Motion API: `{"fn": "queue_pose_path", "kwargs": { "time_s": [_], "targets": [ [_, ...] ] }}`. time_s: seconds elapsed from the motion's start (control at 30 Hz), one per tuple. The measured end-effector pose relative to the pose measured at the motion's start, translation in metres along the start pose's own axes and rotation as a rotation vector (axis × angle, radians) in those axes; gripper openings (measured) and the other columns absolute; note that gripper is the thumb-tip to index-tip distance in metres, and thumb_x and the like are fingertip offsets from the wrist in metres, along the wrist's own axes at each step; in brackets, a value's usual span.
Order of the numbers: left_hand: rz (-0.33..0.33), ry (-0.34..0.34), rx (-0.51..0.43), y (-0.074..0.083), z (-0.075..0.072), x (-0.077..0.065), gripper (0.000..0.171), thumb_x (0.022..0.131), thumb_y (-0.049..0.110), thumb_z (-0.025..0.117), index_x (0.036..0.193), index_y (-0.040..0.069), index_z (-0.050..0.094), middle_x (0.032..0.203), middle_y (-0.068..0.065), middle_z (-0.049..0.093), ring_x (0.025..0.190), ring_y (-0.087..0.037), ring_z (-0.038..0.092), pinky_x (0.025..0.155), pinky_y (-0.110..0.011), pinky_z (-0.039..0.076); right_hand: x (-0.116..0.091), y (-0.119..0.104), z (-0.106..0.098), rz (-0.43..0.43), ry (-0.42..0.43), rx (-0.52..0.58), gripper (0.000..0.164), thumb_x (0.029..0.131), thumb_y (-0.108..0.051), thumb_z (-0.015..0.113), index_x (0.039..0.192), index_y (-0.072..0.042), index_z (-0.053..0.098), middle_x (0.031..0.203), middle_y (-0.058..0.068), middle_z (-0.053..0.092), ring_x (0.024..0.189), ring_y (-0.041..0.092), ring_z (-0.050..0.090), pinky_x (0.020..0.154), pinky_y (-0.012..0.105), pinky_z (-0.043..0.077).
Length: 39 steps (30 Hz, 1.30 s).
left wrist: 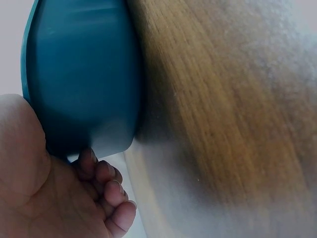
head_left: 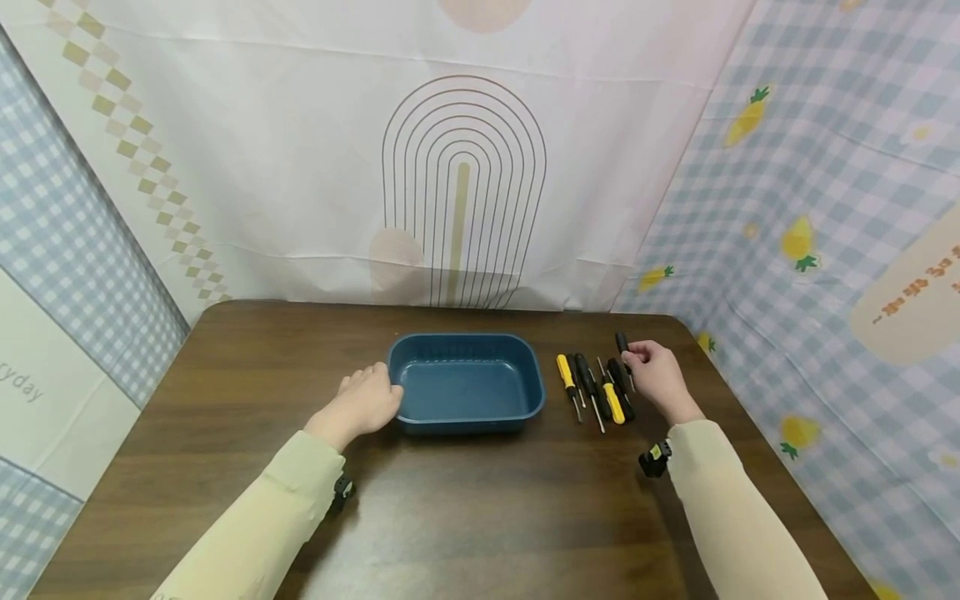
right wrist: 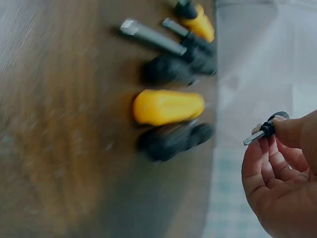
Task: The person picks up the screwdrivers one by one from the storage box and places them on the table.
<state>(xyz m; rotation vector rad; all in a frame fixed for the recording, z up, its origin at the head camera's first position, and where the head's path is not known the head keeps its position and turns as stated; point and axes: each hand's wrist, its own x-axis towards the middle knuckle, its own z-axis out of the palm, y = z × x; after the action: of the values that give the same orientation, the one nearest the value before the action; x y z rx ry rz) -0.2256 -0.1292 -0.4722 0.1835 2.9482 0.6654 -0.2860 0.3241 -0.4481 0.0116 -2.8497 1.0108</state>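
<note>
My right hand pinches a black-handled screwdriver between thumb and fingers, above the right side of the table. In the right wrist view its short metal shaft points away from the fingertips. Just left of that hand lie several more screwdrivers in a loose row, among them a yellow one and a black one. My left hand grips the left end of a dark blue plastic bin, thumb at the rim and fingers curled by its wall. The bin's inside holds nothing.
The brown wooden table carries the bin at its middle. A white printed cloth hangs behind its far edge, and a checked cloth hangs along the right side.
</note>
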Motion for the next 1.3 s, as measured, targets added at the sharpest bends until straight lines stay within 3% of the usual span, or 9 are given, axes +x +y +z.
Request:
{"fn": "queue_pose_path", "kwargs": {
  "time_s": [0.23, 0.5, 0.87, 1.3],
  "targets": [
    [-0.005, -0.005, 0.003, -0.001, 0.000, -0.001, 0.039, 0.088, 0.031, 0.039, 0.105, -0.003, 0.046, 0.095, -0.012, 0.050, 0.090, -0.029, 0.046, 0.077, -0.044, 0.032, -0.001, 0.023, 0.002, 0.123, -0.039, -0.005, 0.036, 0.093, -0.024, 0.045, 0.116, 0.004, 0.050, 0.105, 0.021, 0.054, 0.089, 0.030, 0.053, 0.068, 0.038, 0.044],
    [-0.009, 0.001, 0.009, 0.002, -0.002, -0.001, 0.037, 0.088, 0.031, 0.039, 0.103, -0.002, 0.046, 0.093, -0.012, 0.050, 0.089, -0.029, 0.047, 0.076, -0.044, 0.032, -0.001, 0.037, 0.008, 0.180, -0.049, -0.047, 0.032, 0.092, -0.024, 0.048, 0.109, 0.003, 0.055, 0.101, 0.019, 0.056, 0.079, 0.027, 0.052, 0.061, 0.034, 0.043],
    [-0.014, 0.004, 0.012, 0.005, -0.003, -0.002, 0.037, 0.088, 0.031, 0.039, 0.103, -0.002, 0.046, 0.093, -0.012, 0.050, 0.089, -0.028, 0.046, 0.076, -0.043, 0.032, -0.002, 0.041, 0.013, 0.201, -0.061, -0.068, 0.028, 0.090, -0.026, 0.052, 0.098, 0.001, 0.059, 0.086, 0.015, 0.058, 0.061, 0.022, 0.051, 0.050, 0.032, 0.042],
    [-0.027, -0.012, 0.012, 0.002, -0.001, -0.002, 0.037, 0.089, 0.031, 0.038, 0.103, -0.002, 0.046, 0.090, -0.011, 0.049, 0.085, -0.027, 0.045, 0.075, -0.043, 0.032, 0.002, 0.042, 0.013, 0.187, -0.076, -0.107, 0.029, 0.089, -0.027, 0.053, 0.093, 0.000, 0.061, 0.088, 0.014, 0.059, 0.070, 0.024, 0.053, 0.055, 0.031, 0.043]
  ]
}}
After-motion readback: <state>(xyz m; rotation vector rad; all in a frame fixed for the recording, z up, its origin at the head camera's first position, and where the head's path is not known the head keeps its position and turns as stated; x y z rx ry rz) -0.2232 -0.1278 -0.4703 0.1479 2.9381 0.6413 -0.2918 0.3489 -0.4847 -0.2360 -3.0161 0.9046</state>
